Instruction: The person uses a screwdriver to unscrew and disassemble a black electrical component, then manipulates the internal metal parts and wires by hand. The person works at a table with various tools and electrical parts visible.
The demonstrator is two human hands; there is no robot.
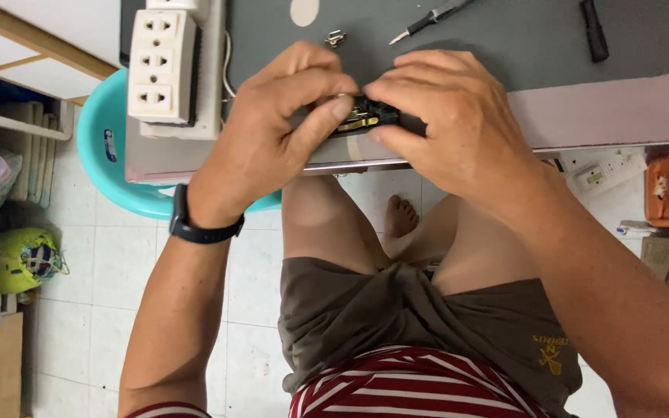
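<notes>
Held part: we saw a small black electrical part (372, 116) with brass-coloured metal contacts showing on its near face; most of it was hidden by fingers, so we could not tell its full shape.
Position of part: it sat just above the near edge of the grey table (505, 46), between the two hands.
Left hand (280, 116): curled, thumb and forefinger pinching the part's left end; a dark watch (195, 224) circled the wrist.
Right hand (451, 116): closed over the part's right end, fingertips pressed on top and thumb beneath.
Table edge: the metal-trimmed rim ran directly under both hands, with our bare knees just below it.
Left of the hands: a white three-outlet power strip (162, 66) lay near the left hand, with a turquoise plastic stool (106, 155) behind the table's corner.
Beyond the hands: a small metal clip (336, 37), a slim screwdriver (427, 19) and a black tool handle (594, 31) lay apart on the mat.
Open room: we noted bare grey surface to the right of the right hand.
</notes>
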